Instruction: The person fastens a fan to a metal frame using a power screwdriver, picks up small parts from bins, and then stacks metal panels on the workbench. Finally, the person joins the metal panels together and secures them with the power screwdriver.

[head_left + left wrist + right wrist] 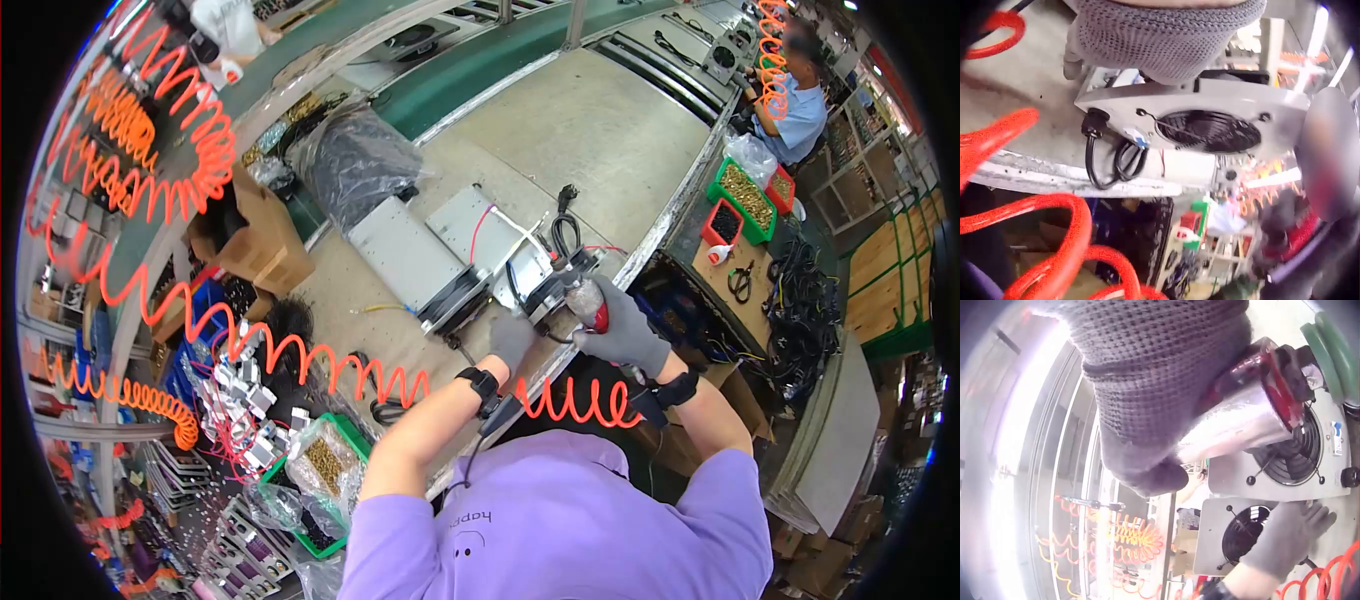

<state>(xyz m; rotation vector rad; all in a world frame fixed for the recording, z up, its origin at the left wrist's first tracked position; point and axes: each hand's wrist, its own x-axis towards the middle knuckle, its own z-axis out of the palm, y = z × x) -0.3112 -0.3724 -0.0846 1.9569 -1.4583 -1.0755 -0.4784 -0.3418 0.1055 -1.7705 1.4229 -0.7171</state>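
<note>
My gloved right hand (628, 330) grips a silver-and-red power screwdriver (588, 303), its body standing out past the fingers in the right wrist view. My gloved left hand (512, 338) is at the near edge of a grey metal case with a fan (1297, 450); its fingers look mostly straight in the right wrist view. That case has a black power cord (1091, 150) plugged into its face. Beside it on the bench lies a second grey fan case (415, 260). White and red wires (520, 228) come up behind the nearer case.
A coiled orange air hose (330, 370) stretches across the bench front. A plastic-wrapped bundle (355, 155) lies behind the cases. To the right are green and red bins (745, 190) of small parts and black cables (805, 310). Another person (795, 110) sits at the far right.
</note>
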